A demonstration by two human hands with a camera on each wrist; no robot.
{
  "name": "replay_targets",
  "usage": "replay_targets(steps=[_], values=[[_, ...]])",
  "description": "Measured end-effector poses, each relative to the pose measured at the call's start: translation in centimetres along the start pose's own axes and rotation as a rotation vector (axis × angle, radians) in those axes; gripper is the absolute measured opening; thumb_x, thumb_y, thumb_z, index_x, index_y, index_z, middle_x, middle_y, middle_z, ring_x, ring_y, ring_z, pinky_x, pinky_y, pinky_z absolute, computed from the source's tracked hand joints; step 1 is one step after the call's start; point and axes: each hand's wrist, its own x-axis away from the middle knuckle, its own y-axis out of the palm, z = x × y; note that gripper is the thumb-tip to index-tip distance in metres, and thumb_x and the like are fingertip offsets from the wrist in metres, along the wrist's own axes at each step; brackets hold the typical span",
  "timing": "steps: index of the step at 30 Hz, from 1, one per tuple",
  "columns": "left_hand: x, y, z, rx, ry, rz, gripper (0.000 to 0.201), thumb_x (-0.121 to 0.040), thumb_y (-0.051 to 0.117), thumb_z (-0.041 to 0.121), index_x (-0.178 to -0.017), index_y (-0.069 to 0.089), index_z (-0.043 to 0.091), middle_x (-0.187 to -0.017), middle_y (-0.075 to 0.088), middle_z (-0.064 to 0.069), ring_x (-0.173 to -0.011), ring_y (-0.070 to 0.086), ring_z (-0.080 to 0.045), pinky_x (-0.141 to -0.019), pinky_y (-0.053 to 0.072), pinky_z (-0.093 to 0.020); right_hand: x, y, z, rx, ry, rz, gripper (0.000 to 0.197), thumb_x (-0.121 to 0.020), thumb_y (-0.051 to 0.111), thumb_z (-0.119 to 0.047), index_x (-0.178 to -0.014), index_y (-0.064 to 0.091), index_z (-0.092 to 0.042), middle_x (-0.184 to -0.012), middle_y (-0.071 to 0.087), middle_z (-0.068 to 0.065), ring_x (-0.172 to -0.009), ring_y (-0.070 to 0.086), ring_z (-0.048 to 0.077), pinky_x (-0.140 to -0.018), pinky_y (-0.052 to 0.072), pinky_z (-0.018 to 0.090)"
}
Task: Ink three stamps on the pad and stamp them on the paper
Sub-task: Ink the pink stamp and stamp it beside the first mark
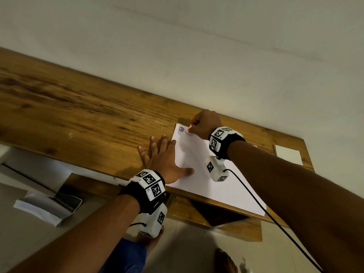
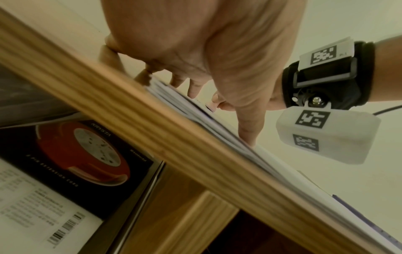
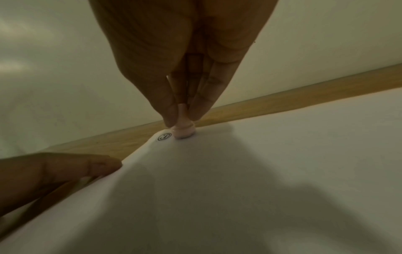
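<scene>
A white sheet of paper (image 1: 208, 174) lies on the wooden table (image 1: 82, 115). Near its far corner sits one round blue stamp mark (image 1: 181, 129). My right hand (image 1: 204, 125) pinches a small pink stamp (image 1: 190, 130) by its stem and holds its round base down on the paper just right of that mark. In the right wrist view the pink stamp (image 3: 183, 130) stands beside the mark (image 3: 164, 137). My left hand (image 1: 163, 156) lies flat with fingers spread, thumb on the paper's left edge. The ink pad is hidden.
A white square object (image 1: 288, 154) lies at the table's right end. A printed box (image 1: 49, 205) with a red cord reel picture sits on the floor below the table's near edge. The wall (image 1: 197, 46) runs close behind the table.
</scene>
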Motion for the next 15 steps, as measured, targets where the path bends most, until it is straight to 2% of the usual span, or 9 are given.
replay_targets(steps=[3,6,11,15], values=[[-0.1,0.0,0.0,-0.003,0.001,0.005,0.118,-0.060,0.058,0.083,-0.152,0.007,0.028,-0.162,-0.008,0.001,-0.146,-0.020,-0.033,-0.108,-0.016,-0.065,-0.2,0.2,0.0,-0.005,0.015,-0.020,0.027,-0.076,0.084,-0.030,-0.098,0.081,-0.016,-0.101,0.076,0.003,-0.097,0.068,0.020,-0.082,0.053,0.029],[-0.1,0.2,-0.1,0.013,0.006,0.002,0.118,-0.060,0.059,0.083,-0.152,0.007,0.028,-0.162,-0.009,0.001,-0.146,-0.021,-0.032,-0.108,-0.017,-0.065,-0.6,-0.1,-0.3,-0.032,0.047,-0.046,0.028,-0.071,0.088,-0.026,-0.094,0.081,-0.015,-0.096,0.077,0.004,-0.094,0.071,0.020,-0.083,0.057,0.032],[-0.2,0.4,-0.1,0.041,0.006,0.021,0.115,-0.060,0.062,0.080,-0.150,0.010,0.031,-0.162,-0.007,0.003,-0.146,-0.021,-0.031,-0.109,-0.017,-0.065,-2.1,-1.1,-0.8,-0.067,0.093,-0.162,0.028,-0.065,0.093,-0.019,-0.084,0.078,-0.004,-0.078,0.078,0.005,-0.071,0.076,0.017,-0.077,0.063,0.035],[-0.4,0.4,0.0,0.033,0.004,0.026,0.114,-0.061,0.063,0.077,-0.151,0.011,0.029,-0.162,-0.006,0.003,-0.146,-0.019,-0.032,-0.109,-0.017,-0.064,-3.1,-1.0,-1.1,-0.081,0.105,-0.213,0.038,-0.060,0.096,-0.014,-0.088,0.073,-0.003,-0.073,0.076,0.007,-0.061,0.076,0.018,-0.070,0.065,0.039]])
